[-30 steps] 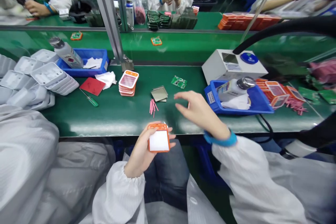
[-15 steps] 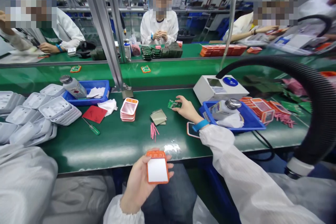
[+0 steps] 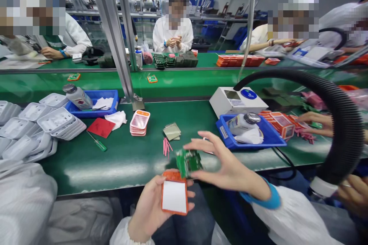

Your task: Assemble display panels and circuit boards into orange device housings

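Observation:
In my left hand [image 3: 153, 201] lies an orange plastic housing [image 3: 174, 176] with a white rectangular panel [image 3: 174, 196] set inside it; the thumb and fingers close on its sides. My right hand [image 3: 221, 162] pinches a green circuit board [image 3: 188, 162] between thumb and fingers, just above the housing's upper right corner. The board is slightly blurred, and whether it touches the housing I cannot tell. Beyond them on the green bench are several pink strips [image 3: 166, 146] and a small stack of greyish square plates [image 3: 171, 131]. A pile of orange-and-white housings [image 3: 139, 123] stands to their left.
A blue tray [image 3: 253, 144] with a bottle, a white box [image 3: 238, 101] and a thick black hose [image 3: 342, 130] occupy the right. Left are grey shells [image 3: 59, 118], a green screwdriver [image 3: 100, 145] and another blue tray [image 3: 112, 105]. A co-worker's hand [image 3: 319, 122] reaches in at right.
My right hand has brought the circuit board from over the bench toward me, to the housing. My left hand still holds the housing. A co-worker's hands have appeared at the right.

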`<state>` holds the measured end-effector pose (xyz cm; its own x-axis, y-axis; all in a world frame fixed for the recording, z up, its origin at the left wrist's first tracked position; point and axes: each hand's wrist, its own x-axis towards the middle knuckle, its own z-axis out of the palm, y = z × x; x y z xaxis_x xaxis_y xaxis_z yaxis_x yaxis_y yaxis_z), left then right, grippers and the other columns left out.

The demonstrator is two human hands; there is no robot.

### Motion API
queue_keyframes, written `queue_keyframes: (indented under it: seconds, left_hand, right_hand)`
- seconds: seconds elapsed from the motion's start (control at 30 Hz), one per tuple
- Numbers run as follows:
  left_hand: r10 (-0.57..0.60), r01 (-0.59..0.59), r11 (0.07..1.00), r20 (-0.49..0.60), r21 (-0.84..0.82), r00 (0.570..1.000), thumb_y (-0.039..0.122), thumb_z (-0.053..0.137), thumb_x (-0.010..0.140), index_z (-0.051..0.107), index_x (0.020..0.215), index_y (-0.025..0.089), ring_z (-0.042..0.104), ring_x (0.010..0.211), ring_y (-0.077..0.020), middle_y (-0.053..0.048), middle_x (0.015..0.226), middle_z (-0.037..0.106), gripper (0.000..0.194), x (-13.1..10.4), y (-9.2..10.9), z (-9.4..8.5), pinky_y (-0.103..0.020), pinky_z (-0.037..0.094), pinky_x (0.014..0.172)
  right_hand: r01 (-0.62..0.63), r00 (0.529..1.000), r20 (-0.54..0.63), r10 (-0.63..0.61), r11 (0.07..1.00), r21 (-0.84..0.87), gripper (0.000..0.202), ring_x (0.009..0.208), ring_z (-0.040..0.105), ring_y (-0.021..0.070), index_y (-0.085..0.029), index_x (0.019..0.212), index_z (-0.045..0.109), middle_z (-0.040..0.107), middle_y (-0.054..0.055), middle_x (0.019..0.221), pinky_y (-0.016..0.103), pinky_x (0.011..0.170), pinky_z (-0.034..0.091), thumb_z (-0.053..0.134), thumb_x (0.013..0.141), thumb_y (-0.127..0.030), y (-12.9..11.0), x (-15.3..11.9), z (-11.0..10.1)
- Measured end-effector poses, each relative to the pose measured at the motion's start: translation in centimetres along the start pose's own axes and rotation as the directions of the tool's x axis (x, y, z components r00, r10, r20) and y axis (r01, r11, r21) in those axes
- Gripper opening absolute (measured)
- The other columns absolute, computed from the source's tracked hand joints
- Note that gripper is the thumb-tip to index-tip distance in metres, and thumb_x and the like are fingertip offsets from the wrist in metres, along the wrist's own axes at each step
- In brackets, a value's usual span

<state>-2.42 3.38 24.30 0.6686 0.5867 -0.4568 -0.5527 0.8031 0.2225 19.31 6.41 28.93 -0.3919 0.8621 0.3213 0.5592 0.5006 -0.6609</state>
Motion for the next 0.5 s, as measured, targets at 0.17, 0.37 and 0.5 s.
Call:
queue_keyframes:
  seconds: [0.17, 0.37, 0.5]
  left_hand:
    - [-0.097, 0.094, 0.995, 0.114, 0.026, 0.989, 0.034, 0.054, 0.087, 0.066, 0.105, 0.012, 0.071, 0.082, -0.027, -0.012, 0.097, 0.073, 0.031, -0.4, -1.1, 0.5, -0.043, 0.057, 0.071]
    - [-0.118, 0.104, 0.993, 0.273, 0.063, 0.955, 0.027, 0.063, 0.084, 0.062, 0.119, 0.02, 0.069, 0.095, -0.0298, -0.01, 0.11, 0.069, 0.035, -1.0, -2.3, 0.2, -0.048, 0.058, 0.077]
    - [-0.08, 0.067, 0.996, 0.306, 0.052, 0.949, 0.022, 0.07, 0.078, 0.063, 0.116, 0.021, 0.07, 0.09, -0.0248, -0.006, 0.103, 0.07, 0.038, -1.2, -2.6, 0.2, -0.043, 0.059, 0.076]
  right_hand:
    - [0.142, 0.947, 0.273, -0.167, 0.984, 0.106, 0.102, 0.121, 0.058, 0.0161, -0.028, 0.148, 0.007, 0.067, 0.003, 0.121, 0.028, 0.107, 0.043, 0.076, 0.074, -0.016, -4.9, -1.9, -2.1]
    - [0.16, 0.906, 0.364, -0.216, 0.971, 0.178, 0.108, 0.124, 0.056, 0.0176, -0.029, 0.15, 0.002, 0.066, 0.004, 0.123, 0.027, 0.104, 0.045, 0.076, 0.073, -0.013, -4.9, -1.8, -2.0]
    - [0.137, 0.899, 0.381, -0.216, 0.965, 0.224, 0.109, 0.123, 0.056, 0.0149, -0.031, 0.149, 0.0, 0.064, 0.003, 0.125, 0.026, 0.105, 0.044, 0.075, 0.074, -0.01, -4.8, -2.0, -1.8]
